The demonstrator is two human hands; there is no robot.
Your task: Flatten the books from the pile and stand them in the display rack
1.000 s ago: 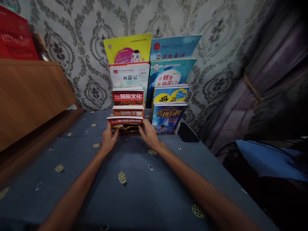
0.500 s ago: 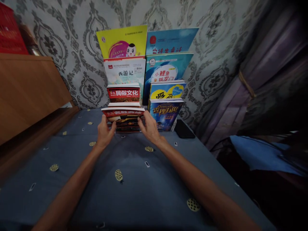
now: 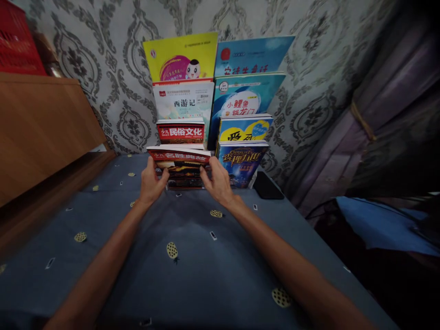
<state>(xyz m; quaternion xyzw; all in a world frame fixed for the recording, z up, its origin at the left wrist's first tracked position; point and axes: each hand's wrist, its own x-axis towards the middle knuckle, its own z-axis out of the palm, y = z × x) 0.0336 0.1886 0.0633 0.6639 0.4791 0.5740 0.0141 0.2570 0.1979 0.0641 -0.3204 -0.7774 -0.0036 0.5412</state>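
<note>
Both my hands hold a red-and-dark book (image 3: pixel 182 161) upright, its cover facing me. My left hand (image 3: pixel 151 182) grips its left edge with the thumb on the cover, and my right hand (image 3: pixel 216 181) has the right edge the same way. Right behind it stands a red book (image 3: pixel 180 132); farther back are a pale book (image 3: pixel 185 101) and a yellow-green book (image 3: pixel 180 50). To the right, a dark blue book (image 3: pixel 242 165) stands before a blue-and-yellow book (image 3: pixel 244 129), a teal book (image 3: pixel 247 96) and a blue book (image 3: pixel 254 55).
The books stand on a blue cloth with a pineapple print (image 3: pixel 192 284), against a patterned wall (image 3: pixel 130 91). A black phone-like slab (image 3: pixel 268 185) lies right of them. Wooden furniture (image 3: pixel 44 133) bounds the left; a tied curtain (image 3: pixel 340 142) hangs at right.
The held book has tilted a little, its left end now higher than its right. My grip is unchanged. The whole view has shifted slightly, so everything appears farther right.
</note>
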